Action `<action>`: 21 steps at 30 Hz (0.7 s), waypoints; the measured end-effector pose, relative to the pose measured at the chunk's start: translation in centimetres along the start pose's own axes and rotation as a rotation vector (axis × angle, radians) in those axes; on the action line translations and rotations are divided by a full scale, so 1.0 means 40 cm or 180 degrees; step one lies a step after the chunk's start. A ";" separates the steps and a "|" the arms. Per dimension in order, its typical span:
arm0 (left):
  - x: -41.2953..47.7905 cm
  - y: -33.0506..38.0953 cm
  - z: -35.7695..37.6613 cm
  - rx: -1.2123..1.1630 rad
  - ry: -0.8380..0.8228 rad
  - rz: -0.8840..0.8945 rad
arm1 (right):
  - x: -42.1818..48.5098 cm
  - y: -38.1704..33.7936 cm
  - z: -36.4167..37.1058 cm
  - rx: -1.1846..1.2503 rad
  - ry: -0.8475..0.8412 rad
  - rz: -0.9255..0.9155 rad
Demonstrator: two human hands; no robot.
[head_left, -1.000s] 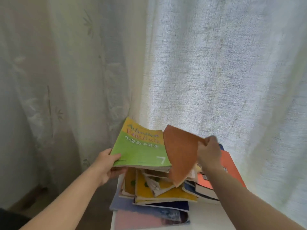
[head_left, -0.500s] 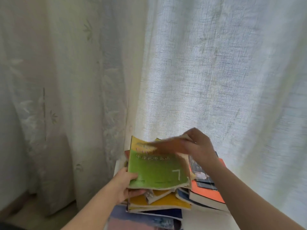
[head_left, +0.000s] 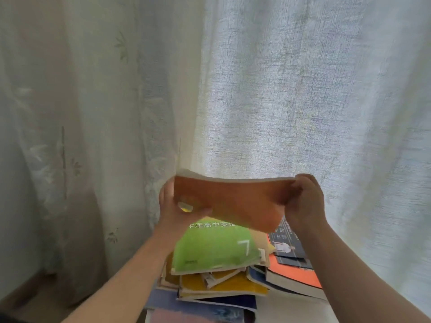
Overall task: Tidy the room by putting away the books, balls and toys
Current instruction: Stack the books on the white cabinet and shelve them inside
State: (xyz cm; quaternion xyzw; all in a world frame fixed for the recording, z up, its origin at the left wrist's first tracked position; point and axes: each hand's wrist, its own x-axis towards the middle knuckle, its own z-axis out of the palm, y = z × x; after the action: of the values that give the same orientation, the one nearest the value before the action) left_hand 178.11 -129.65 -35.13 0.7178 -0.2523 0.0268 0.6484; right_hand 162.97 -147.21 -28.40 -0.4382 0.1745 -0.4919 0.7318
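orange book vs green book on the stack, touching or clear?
Cannot tell. In the head view the orange book, held by the left hand and right hand, overlaps the green book's far edge, so any gap is hidden.

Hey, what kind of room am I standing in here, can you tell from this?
Probably a bedroom or study in a home, by a window. Sheer curtains hang with daylight behind them, and a messy pile of school books, a green textbook on top, sits on a white surface.

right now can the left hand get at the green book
Probably not yet: the left hand is busy gripping the orange book with the right hand, directly above the green book. Once freed, the cover lies unobstructed on top.
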 end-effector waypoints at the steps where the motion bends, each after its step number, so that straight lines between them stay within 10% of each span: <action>1: 0.000 0.023 -0.008 -0.0171 -0.0047 0.0014 | 0.003 -0.001 0.000 0.0027 0.0008 0.0011; 9: -0.033 0.042 -0.028 0.1339 0.1767 0.1470 | 0.001 0.104 -0.041 -0.2265 -0.0603 0.0394; 14: -0.094 -0.083 0.020 0.2607 -0.0104 0.2164 | -0.036 0.221 -0.085 -0.3600 -0.0999 0.0902; 17: -0.123 -0.116 0.030 0.2825 -0.1638 0.1092 | -0.043 0.246 -0.115 -0.3736 -0.0832 0.0670; 21: -0.130 -0.106 0.038 0.3135 -0.2341 0.0476 | -0.031 0.254 -0.132 -0.3411 -0.0440 0.1059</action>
State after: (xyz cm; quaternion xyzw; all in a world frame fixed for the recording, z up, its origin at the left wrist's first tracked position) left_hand 174.82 -129.25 -41.14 0.8754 -0.4669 -0.0637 0.1078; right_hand 164.55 -147.28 -39.81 -0.7463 0.4183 -0.1827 0.4844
